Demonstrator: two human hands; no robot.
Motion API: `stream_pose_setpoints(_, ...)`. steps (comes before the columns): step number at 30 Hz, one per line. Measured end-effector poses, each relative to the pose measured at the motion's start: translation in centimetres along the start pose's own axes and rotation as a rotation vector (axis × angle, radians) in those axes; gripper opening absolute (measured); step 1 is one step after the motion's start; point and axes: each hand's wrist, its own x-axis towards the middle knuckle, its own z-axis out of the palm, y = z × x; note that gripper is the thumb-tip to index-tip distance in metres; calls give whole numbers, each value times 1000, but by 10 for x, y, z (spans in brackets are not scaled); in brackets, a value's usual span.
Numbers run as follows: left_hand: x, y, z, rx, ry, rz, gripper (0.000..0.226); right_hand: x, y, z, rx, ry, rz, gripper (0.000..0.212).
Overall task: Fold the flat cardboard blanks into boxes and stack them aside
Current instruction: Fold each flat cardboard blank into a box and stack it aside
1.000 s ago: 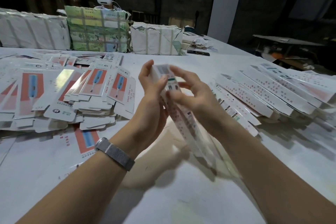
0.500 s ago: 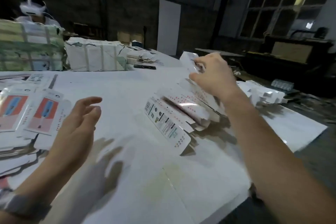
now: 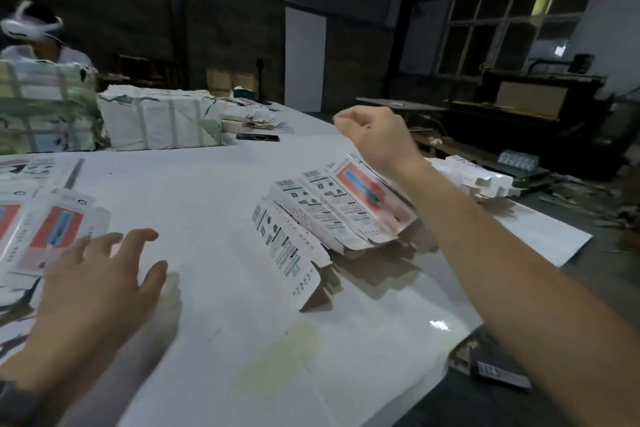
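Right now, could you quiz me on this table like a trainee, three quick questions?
1. True or false: the right hand holds a box.
2. Which hand is nearer the flat blanks? A left B right
3. Fill in: the folded boxes lie under the right ____.

Key: 1 false, its curled fingers hold nothing. 2 A, the left hand. 3 forearm.

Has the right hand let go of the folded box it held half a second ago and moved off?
Yes. The right hand now holds nothing, fingers curled, raised above the row of folded boxes where it was setting one down.
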Motion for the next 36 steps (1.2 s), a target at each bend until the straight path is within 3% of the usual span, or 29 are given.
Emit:
stream_pose_setpoints(4,-4,-12,-11,257,-92,-123,59,-41,-55,46,549,-278,70,24)
stream_pose_setpoints(6,-8,-5,-24,337,-78,-98,55,-59,-72,74,685,-375,91,21)
stream_pose_setpoints(11,-11,8,-47,253,-110,-46,47,-86,-98,134,831,-510,100,19)
stream_pose_setpoints(18,-11,4,-43,375,-89,-65,43,-102,-86,172,852,-508,128,22)
stream_pose_setpoints(22,-8,-1,-41,307,-75,-42,49,-103,-83,173,872,-515,114,22)
stream_pose_setpoints(29,-11,19,-44,302,-47,48,28,-103,-79,171,896,-482,105,22)
stream_pose_setpoints(31,-10,20,-48,231,62,61,26,-99,-76,170,889,-427,127,19)
stream_pose_setpoints(33,-9,18,-52,75,156,93,39,-93,-72,170,866,-346,164,15)
stream_pose_setpoints(36,-13,24,-56,-337,144,101,43,-84,-64,170,720,-253,155,24)
